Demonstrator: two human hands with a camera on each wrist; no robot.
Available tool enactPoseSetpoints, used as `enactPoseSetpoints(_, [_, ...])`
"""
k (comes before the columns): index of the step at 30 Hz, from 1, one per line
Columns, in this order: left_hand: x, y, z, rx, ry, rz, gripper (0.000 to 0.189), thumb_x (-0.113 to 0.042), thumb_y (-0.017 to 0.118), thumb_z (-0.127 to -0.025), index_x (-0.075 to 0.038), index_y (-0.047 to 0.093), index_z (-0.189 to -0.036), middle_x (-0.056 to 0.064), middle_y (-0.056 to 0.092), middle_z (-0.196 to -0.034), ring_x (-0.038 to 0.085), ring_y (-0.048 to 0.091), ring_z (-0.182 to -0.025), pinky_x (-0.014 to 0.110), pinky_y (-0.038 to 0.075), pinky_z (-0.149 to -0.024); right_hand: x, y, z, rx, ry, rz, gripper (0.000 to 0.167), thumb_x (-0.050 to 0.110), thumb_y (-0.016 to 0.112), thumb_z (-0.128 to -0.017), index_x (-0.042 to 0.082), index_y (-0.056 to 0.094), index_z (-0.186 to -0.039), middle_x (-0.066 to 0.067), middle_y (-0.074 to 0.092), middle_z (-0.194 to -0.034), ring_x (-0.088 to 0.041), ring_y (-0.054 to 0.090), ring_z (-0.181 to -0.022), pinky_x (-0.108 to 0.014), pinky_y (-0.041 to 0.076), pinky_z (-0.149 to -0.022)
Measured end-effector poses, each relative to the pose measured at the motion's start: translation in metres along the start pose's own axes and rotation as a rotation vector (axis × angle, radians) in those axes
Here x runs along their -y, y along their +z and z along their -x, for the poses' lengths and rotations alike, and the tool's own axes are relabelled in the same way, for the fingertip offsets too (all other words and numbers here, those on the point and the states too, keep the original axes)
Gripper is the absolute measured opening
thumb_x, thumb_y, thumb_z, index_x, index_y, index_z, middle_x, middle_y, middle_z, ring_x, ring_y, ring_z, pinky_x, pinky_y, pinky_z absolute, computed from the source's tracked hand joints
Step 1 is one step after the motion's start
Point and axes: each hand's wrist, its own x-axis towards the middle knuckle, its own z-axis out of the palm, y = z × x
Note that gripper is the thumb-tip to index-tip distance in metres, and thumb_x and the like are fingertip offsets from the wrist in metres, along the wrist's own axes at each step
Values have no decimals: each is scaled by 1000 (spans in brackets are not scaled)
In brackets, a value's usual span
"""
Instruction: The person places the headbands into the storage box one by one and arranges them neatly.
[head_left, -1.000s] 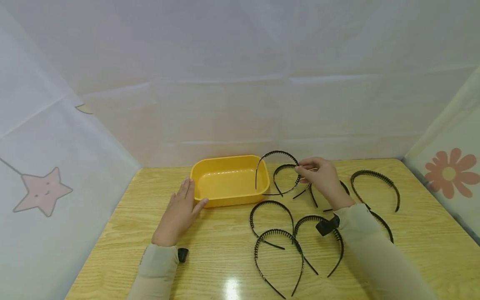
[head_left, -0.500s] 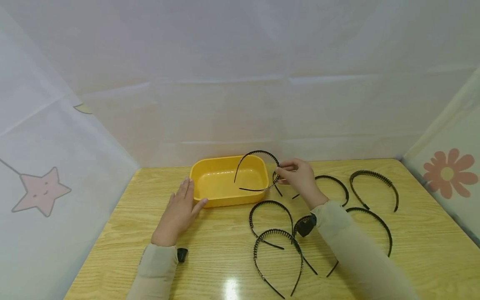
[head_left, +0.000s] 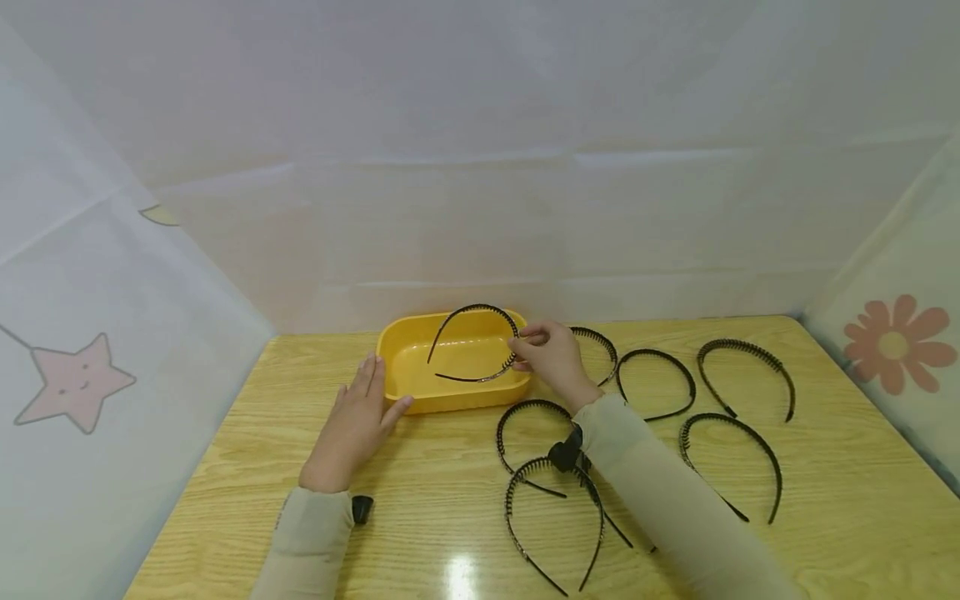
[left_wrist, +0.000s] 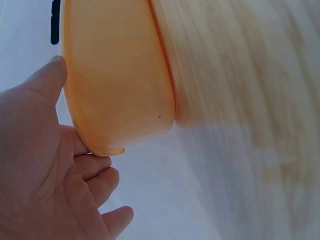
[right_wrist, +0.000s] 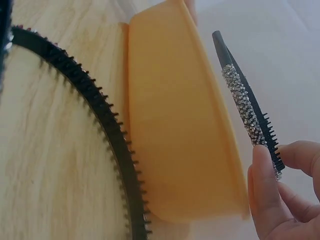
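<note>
My right hand point(head_left: 551, 358) pinches a thin black toothed headband point(head_left: 478, 307) by one side, over the right part of a yellow plastic basin point(head_left: 450, 408). Glittery stones coat part of the headband point(right_wrist: 242, 100) in the right wrist view, where thumb and fingertips close on it above the basin's rim. My left hand point(head_left: 351, 425) rests at the basin's left end, fingers straight along the rim and thumb at the front corner. From the left wrist, the thumb point(left_wrist: 50, 80) touches the rim of the basin point(left_wrist: 115, 75), and a dark headband end shows beyond it.
Several black headbands lie on the wooden table point(head_left: 435, 492): one in front point(head_left: 555, 460), another near the basin's corner point(head_left: 534, 403), others to the right, including a far one point(head_left: 742, 343). My right forearm point(head_left: 675, 492) passes over some. A pale cloth wall stands behind.
My right hand has carried the headband leftward, from beside the basin's right end to over its inside. The left hand has stayed at the basin's left end.
</note>
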Motion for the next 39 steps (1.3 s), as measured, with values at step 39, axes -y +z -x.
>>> enactPoseSetpoints(39, [-3,-2,0,6,-10,5,87,-56,40,-106,10,14,-158,28,8,-166,44,11,-153,68,14,-118,-16,63,-10,124,-214,619,29,15,66,-100,0,64,-124,-7,70,-92,-13,68,-65,-27,55,-59])
